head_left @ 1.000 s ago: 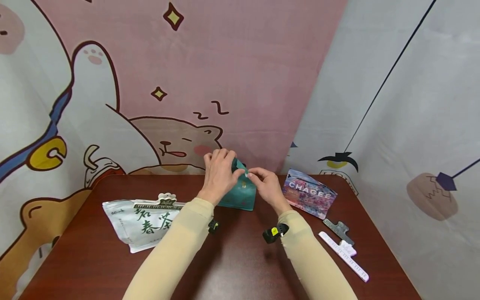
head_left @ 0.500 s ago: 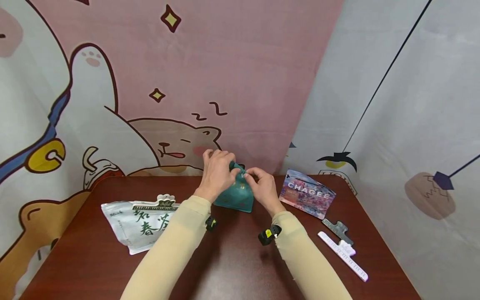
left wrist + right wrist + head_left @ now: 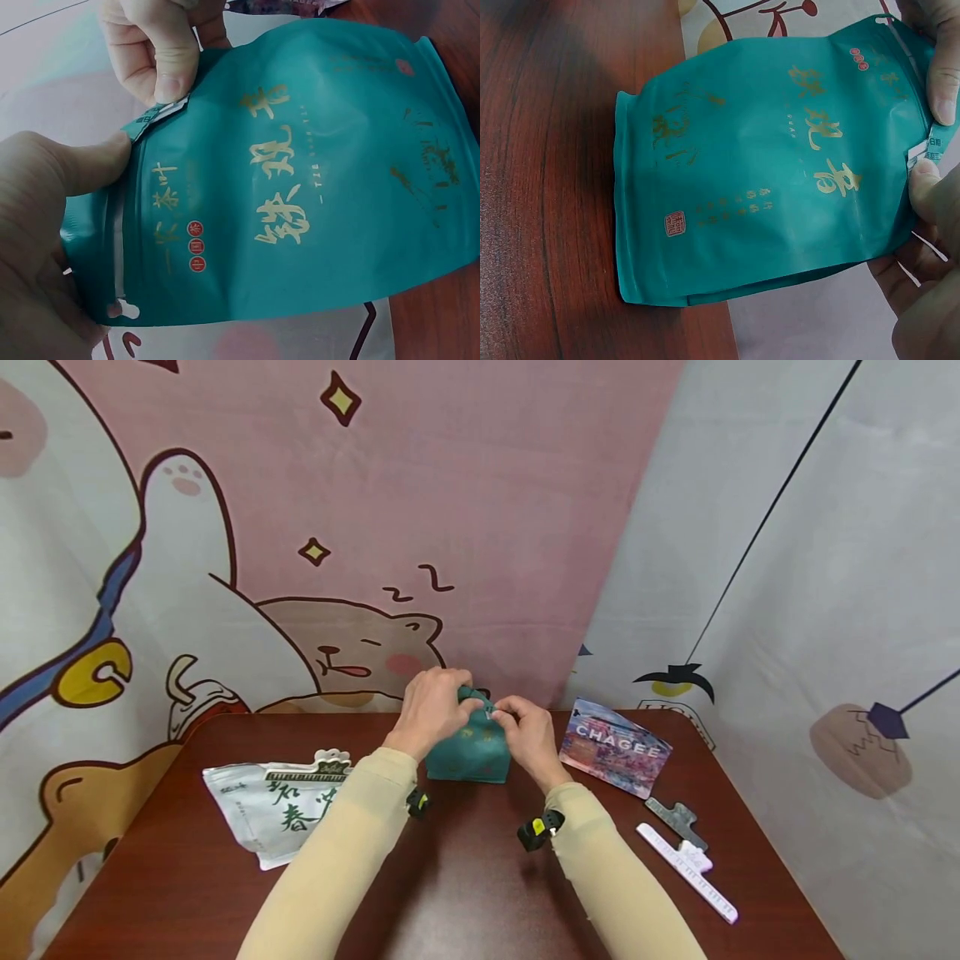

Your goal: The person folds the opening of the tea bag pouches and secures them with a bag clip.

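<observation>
A green tea bag (image 3: 468, 752) with gold characters stands at the back middle of the table, held by both hands. My left hand (image 3: 433, 710) grips its top edge, with the thumb on the front face, as the left wrist view shows. Beside that thumb, my right hand (image 3: 529, 731) pinches a small folded strip (image 3: 159, 116) at the bag's top edge between thumb and finger. Pale printing shows on this strip in the right wrist view. A light line (image 3: 118, 240) runs across the bag below the top edge. The fingers behind the bag are partly hidden.
On the left lies a white tea bag (image 3: 255, 810) with a clip (image 3: 330, 767) along its top, partly covered by my left sleeve. To the right are a CHAGEE bag (image 3: 615, 750), a grey clip (image 3: 677, 821) and a white clip (image 3: 690, 870). A printed curtain (image 3: 525, 527) hangs behind the table.
Both hands have shifted slightly left with the green tea bag. Its top has folded over lower, and its front has turned to lie more level. The right hand still pinches the strip.
</observation>
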A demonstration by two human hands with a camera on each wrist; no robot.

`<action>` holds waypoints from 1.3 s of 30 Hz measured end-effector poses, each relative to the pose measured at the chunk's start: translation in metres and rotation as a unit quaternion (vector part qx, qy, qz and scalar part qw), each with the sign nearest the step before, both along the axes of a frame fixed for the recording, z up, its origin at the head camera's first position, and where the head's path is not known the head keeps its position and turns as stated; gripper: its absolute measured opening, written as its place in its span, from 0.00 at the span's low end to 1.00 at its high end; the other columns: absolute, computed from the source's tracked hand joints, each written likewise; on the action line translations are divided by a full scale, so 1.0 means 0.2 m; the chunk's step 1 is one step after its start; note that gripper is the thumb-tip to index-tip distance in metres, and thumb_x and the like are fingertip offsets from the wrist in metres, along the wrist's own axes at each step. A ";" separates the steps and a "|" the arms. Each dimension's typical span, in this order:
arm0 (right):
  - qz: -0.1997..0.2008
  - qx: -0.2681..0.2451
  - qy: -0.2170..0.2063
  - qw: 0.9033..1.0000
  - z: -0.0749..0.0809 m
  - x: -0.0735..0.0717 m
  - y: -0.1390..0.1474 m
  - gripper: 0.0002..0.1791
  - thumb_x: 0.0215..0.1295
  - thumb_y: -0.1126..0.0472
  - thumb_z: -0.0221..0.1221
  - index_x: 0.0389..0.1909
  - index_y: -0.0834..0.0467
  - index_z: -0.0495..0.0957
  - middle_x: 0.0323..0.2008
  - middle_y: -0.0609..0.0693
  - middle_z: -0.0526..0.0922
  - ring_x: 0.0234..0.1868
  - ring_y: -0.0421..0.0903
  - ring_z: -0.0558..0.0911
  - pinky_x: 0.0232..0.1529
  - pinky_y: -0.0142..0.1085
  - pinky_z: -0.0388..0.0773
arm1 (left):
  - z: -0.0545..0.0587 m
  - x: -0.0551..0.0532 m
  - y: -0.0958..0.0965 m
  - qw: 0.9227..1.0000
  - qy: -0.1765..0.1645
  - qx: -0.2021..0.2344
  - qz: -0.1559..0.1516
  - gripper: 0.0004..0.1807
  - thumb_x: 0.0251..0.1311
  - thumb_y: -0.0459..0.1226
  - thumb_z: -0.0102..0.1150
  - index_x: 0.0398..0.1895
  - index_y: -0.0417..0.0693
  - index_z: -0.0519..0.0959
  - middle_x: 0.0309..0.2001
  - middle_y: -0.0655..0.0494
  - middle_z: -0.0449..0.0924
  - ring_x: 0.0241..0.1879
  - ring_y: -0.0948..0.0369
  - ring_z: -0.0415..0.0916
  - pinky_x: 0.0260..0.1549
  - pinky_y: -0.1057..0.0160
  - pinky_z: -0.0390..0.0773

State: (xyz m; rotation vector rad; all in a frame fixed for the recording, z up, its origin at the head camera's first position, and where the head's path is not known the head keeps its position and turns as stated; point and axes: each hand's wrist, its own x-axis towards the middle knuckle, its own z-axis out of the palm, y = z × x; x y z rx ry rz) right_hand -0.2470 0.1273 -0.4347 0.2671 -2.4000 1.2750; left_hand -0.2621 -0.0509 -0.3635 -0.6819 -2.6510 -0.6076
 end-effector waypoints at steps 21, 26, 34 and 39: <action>0.067 -0.060 -0.018 0.996 -0.02 0.01 0.03 0.08 0.73 0.60 0.64 0.48 0.57 0.86 0.41 0.53 0.87 0.41 0.49 0.83 0.43 0.41 0.79 | -0.02 -0.01 0.01 0.995 -0.086 0.052 -0.001 0.04 0.68 0.43 0.68 0.38 0.56 0.88 0.41 0.58 0.87 0.46 0.54 0.80 0.44 0.51 0.79; 0.056 -0.051 -0.006 0.997 -0.01 0.01 0.02 0.06 0.73 0.61 0.64 0.44 0.57 0.87 0.39 0.52 0.88 0.38 0.48 0.83 0.40 0.39 0.79 | -0.02 -0.01 0.01 0.995 -0.088 0.055 -0.006 0.04 0.68 0.43 0.68 0.38 0.56 0.89 0.40 0.58 0.87 0.44 0.54 0.80 0.42 0.51 0.80; 0.067 -0.039 0.006 0.997 -0.02 0.00 0.01 0.05 0.74 0.63 0.61 0.42 0.59 0.84 0.40 0.54 0.86 0.38 0.49 0.81 0.42 0.40 0.78 | -0.02 -0.02 -0.01 0.992 -0.108 0.070 -0.016 0.07 0.68 0.44 0.67 0.31 0.58 0.86 0.30 0.61 0.82 0.30 0.58 0.75 0.30 0.57 0.74; 0.081 -0.041 -0.015 0.996 -0.02 -0.01 0.00 0.05 0.76 0.64 0.59 0.46 0.61 0.81 0.44 0.56 0.84 0.42 0.51 0.79 0.47 0.45 0.76 | -0.03 -0.04 -0.02 0.991 -0.108 0.076 -0.026 0.08 0.69 0.43 0.66 0.30 0.55 0.84 0.26 0.59 0.79 0.25 0.58 0.72 0.28 0.59 0.70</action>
